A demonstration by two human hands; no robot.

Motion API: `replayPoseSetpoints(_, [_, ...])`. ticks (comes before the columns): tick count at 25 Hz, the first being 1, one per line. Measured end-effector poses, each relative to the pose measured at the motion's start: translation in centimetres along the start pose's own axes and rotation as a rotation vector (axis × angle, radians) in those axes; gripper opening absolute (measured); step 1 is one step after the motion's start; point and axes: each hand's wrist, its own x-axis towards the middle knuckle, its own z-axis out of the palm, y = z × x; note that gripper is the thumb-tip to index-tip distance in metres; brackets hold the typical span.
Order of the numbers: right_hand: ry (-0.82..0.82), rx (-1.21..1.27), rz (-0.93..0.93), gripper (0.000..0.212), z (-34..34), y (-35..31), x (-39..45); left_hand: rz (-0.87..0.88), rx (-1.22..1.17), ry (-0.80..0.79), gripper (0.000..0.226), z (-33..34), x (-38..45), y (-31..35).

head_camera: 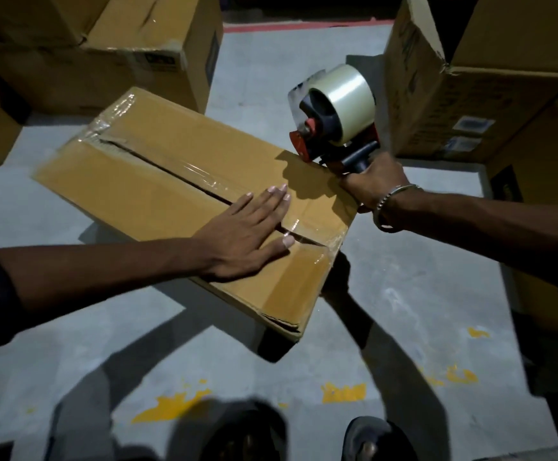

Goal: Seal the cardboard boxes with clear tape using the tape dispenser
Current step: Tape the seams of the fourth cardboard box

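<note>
Item 1, far left: stacked boxes (pixel 98 51) on the grey floor (pixel 271 377), one with a label on its side; not in hand. Item 2, centre-left: box (pixel 178 181) lying flat on the floor, flaps closed, clear tape (pixel 201 176) running along the centre seam and wrapped over the far end, wrinkled there; the seam gapes dark along much of its length, so the tape looks poorly bonded. Item 3: left hand (pixel 247 232), fingers straight and spread, palm flat on the box top across the near end of the seam, grasping nothing. Item 4, centre-right: dispenser (pixel 334 118), red and black, carrying 1 roll of clear tape, held above the box's right edge and off the cardboard. Item 5: right hand (pixel 375 181), fingers clenched round the dispenser handle, a bracelet (pixel 387 202) at the wrist. Item 6, far right: open box (pixel 470 78), flaps up, unsealed. Handling note, as judgement: the strip appears laid and the step in hand is pressing it down. Sweep the flat left palm firmly along the seam from the near end to the far end, pushing the 2 flaps together so the gap closes under the tape, then rub the ends down over the box sides. Keep the dispenser's blade clear of the left fingers. A second strip may be needed where the seam gapes.
</note>
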Motion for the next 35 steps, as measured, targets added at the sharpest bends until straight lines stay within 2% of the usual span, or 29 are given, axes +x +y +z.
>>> replayPoseSetpoints(4, [-0.009, -0.094, -0.115, 0.019, -0.1, 0.4, -0.7, -0.121, -0.029, 0.014, 0.083, -0.4, 0.2, -6.2])
replayPoseSetpoints(9, [0.042, -0.230, -0.219, 0.014, -0.2, 1.0, -1.6, -0.400, -0.071, 0.064, 0.089, -1.8, -0.2, -14.8])
replayPoseSetpoints(14, [0.113, -0.435, -0.387, 0.022, -0.1, 0.9, -2.1, -0.667, -0.099, 0.102, 0.102, -2.8, -1.8, -22.1])
replayPoseSetpoints(18, [0.099, -0.495, -0.443, 0.023, -0.1, 1.4, -1.9, -0.779, -0.053, 0.144, 0.101, -4.2, -3.7, -26.3])
replayPoseSetpoints(22, [0.062, -0.490, -0.417, 0.020, -0.3, 1.4, -1.6, -0.923, -0.200, 0.209, 0.092, -5.6, -3.8, -27.5])
replayPoseSetpoints(25, [0.044, -0.481, -0.400, 0.019, -0.8, 1.3, -0.9, -0.989, -0.124, 0.233, 0.099, -6.3, -4.2, -27.1])
replayPoseSetpoints(31, [0.086, -0.588, -0.532, 0.024, -3.7, -0.7, 4.4, -1.114, -0.093, 0.344, 0.062, -3.4, -7.1, -23.2])
replayPoseSetpoints(35, [0.135, -0.554, -0.565, 0.028, -4.0, -2.6, 5.4, -1.256, -0.120, 0.262, 0.049, -2.9, -9.2, -20.6])
